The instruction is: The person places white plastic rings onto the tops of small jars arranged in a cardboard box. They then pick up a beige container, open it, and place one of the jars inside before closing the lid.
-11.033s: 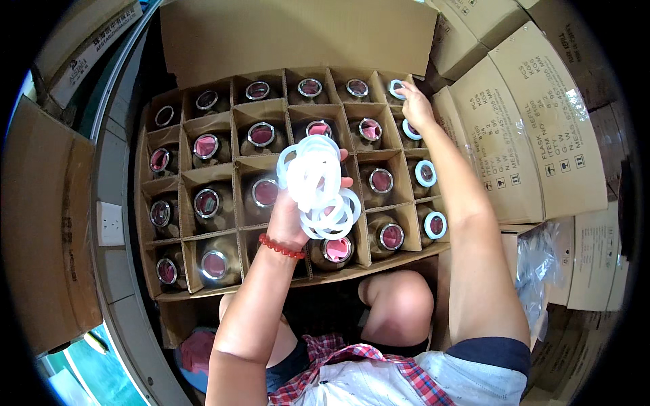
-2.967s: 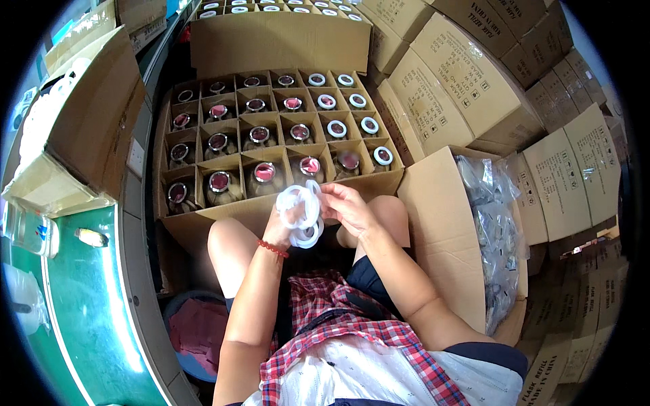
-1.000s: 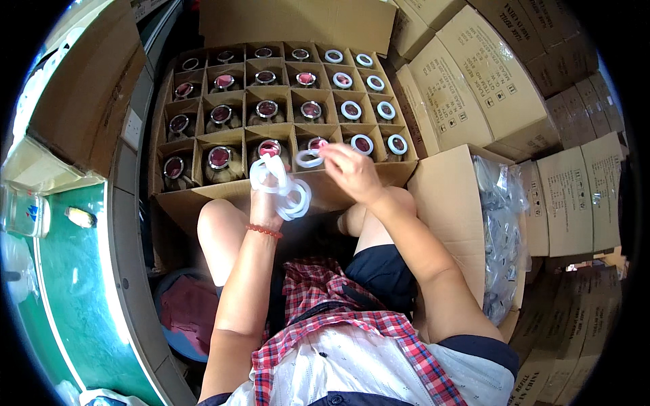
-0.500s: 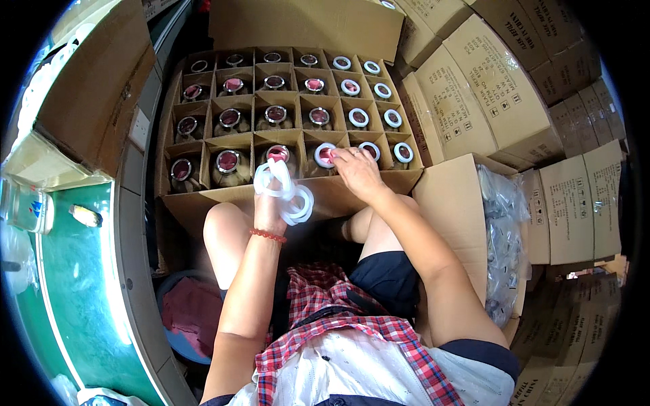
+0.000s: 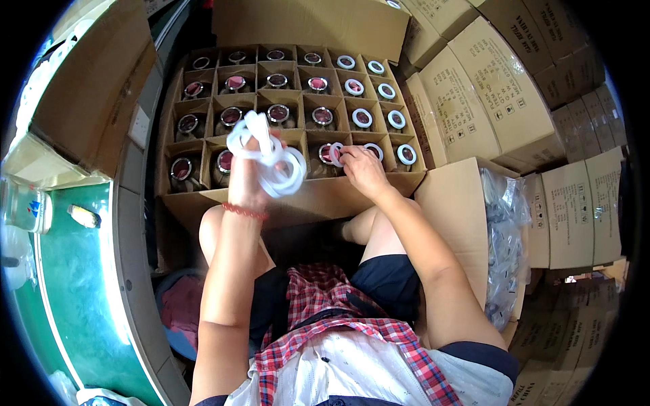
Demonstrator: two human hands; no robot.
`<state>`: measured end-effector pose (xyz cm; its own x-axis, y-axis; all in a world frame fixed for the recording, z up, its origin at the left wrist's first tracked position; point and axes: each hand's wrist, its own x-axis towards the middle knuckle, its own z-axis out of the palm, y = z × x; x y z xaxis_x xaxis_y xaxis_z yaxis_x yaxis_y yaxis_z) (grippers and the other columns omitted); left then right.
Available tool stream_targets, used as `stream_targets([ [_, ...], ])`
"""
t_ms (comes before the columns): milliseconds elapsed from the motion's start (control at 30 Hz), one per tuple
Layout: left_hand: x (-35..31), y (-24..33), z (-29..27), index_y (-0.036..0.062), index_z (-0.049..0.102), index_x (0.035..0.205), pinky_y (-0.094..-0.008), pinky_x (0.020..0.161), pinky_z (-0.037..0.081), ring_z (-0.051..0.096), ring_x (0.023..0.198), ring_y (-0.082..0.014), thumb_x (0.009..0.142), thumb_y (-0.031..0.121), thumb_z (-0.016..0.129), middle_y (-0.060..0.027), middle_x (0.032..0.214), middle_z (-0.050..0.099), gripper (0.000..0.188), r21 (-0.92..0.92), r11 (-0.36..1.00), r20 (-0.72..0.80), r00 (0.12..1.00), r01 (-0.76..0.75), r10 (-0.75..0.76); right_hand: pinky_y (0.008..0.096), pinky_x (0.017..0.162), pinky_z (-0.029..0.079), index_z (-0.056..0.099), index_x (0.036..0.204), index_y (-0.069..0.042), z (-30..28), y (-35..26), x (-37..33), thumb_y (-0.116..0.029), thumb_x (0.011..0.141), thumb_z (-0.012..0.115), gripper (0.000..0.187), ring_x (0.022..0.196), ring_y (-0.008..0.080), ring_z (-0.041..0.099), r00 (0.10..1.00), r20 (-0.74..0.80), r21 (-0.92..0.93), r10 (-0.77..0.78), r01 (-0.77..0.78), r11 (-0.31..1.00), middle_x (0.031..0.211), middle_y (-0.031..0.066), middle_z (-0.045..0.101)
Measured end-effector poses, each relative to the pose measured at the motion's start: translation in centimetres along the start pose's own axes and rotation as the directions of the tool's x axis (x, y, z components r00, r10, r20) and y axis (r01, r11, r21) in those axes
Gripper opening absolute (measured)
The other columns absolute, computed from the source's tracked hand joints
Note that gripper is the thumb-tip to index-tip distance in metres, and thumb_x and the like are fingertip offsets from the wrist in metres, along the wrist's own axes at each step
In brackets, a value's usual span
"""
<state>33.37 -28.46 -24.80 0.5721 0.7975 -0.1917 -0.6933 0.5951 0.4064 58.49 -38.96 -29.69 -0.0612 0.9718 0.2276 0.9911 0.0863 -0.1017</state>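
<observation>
While a single white ring (image 5: 333, 154) is pinched by the narrowed fingers of the right hand (image 5: 365, 170), it is tilted at the mouth of a bottle (image 5: 321, 166) in the near row, fourth from the left; whether the rim is gripped by it cannot be told. The ring is judged to be light, smooth and somewhat springy, best taken by its outer edge with finger and thumb, whereas the bottle, apparently thin glass, should be pressed on only gently. A loose bunch of matching rings (image 5: 256, 127) is held in the left hand (image 5: 245, 183), left of the ring, with the fingers partly hidden behind it; since the rings overlap and may slip, they are best peeled off singly. Around the wrist, a red bead bracelet (image 5: 245, 211) is worn. The bottles are parted by cardboard dividers (image 5: 325, 100) in a wide carton (image 5: 325, 196), and further rings (image 5: 396, 111) are seen on both right-hand columns. To the right, plastic-wrapped pieces (image 5: 504, 243) are packed in an open box (image 5: 457, 213); at the left, a green table (image 5: 78, 284) is seen
</observation>
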Motion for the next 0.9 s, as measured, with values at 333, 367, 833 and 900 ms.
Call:
stream_targets([
  [333, 4.1, -0.1, -5.1, 0.0002, 0.057, 0.103, -0.0289, 0.049, 0.046, 0.060, 0.078, -0.0207, 0.088, 0.021, 0.058, -0.0130, 0.092, 0.062, 0.025, -0.030, 0.986, -0.118, 0.980, -0.165, 0.160, 0.0366, 0.087, 0.043, 0.065, 0.095, -0.006, -0.2, -2.5, 1.7, -0.013, 0.079, 0.066, 0.017, 0.101, 0.0249, 0.057, 0.989, -0.143, 0.116, 0.025, -0.008, 0.993, 0.110, 0.0058, 0.062],
  [367, 4.1, 0.1, -5.5, 0.0005, 0.056, 0.104, -0.0288, 0.050, 0.046, 0.060, 0.079, -0.0207, 0.088, 0.020, 0.059, -0.0130, 0.092, 0.062, 0.026, -0.015, 0.982, -0.098, 0.978, -0.186, 0.184, 0.0360, 0.086, 0.042, 0.065, 0.093, -0.007, -0.6, -2.7, 1.5, -0.013, 0.079, 0.066, 0.015, 0.101, 0.0237, 0.057, 0.985, -0.170, 0.105, 0.028, -0.011, 0.994, 0.109, 0.0044, 0.062],
  [833, 4.3, 1.5, -5.2, -0.0015, 0.058, 0.101, -0.0296, 0.052, 0.045, 0.056, 0.068, -0.0203, 0.087, 0.023, 0.059, -0.0152, 0.087, 0.061, 0.028, -0.022, 0.981, -0.109, 0.976, -0.195, 0.191, 0.0436, 0.093, 0.039, 0.066, 0.097, -0.008, -0.3, -2.1, 2.2, -0.016, 0.083, 0.061, 0.016, 0.101, 0.0247, 0.056, 0.993, -0.118, -0.024, -0.020, 0.017, 1.000, 0.111, 0.0076, 0.060],
  [900, 4.3, 1.5, -5.2, -0.0016, 0.058, 0.101, -0.0292, 0.052, 0.044, 0.055, 0.065, -0.0199, 0.087, 0.023, 0.059, -0.0153, 0.086, 0.061, 0.029, -0.029, 0.980, -0.109, 0.975, -0.198, 0.193, 0.0430, 0.092, 0.041, 0.066, 0.096, -0.007, 0.0, -2.1, 1.8, -0.015, 0.083, 0.061, 0.016, 0.102, 0.0268, 0.055, 0.999, -0.048, 0.064, -0.010, 0.013, 0.998, 0.115, 0.0087, 0.058],
])
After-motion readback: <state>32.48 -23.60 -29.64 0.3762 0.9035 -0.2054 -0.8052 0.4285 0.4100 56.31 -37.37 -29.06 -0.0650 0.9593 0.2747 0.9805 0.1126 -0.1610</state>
